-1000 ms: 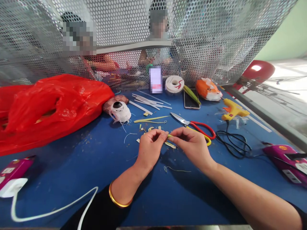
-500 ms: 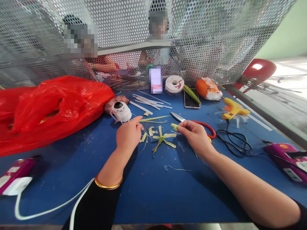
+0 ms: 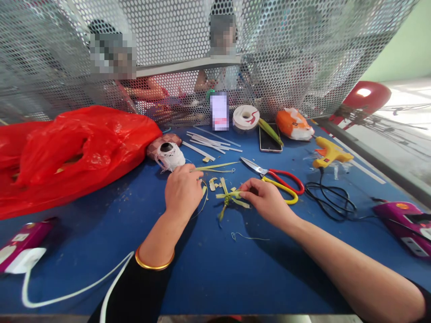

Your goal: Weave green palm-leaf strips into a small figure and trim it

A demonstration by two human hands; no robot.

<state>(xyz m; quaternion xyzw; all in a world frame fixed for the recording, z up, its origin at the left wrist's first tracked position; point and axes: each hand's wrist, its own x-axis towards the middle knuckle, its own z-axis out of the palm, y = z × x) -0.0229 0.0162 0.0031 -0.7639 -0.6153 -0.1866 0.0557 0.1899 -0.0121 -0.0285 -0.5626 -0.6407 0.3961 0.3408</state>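
A small woven piece of green leaf strips (image 3: 228,198), with several pale arms spread out, lies on the blue table. My right hand (image 3: 266,197) is closed in a pinch on one of its arms, thumb and forefinger together. My left hand (image 3: 184,190) rests loosely to the left, fingers slightly bent, its fingertips beside long thin leaf strips (image 3: 218,166). Pale leaf scraps (image 3: 213,184) lie between the hands. Scissors (image 3: 279,179) with one red and one yellow handle lie open beyond my right hand.
A glue gun (image 3: 332,152) and its cord lie right, near a purple power strip (image 3: 402,220). White sticks (image 3: 212,142), a ribbon spool (image 3: 246,117) and a phone (image 3: 271,139) are at the back. A red plastic bag (image 3: 84,152) fills the left. People sit behind the perforated screen (image 3: 168,27).
My right hand has come down and left from beside the scissors onto the woven leaf piece, uncovering the yellow handle. My left hand has shifted slightly down, off the ends of the long strips.
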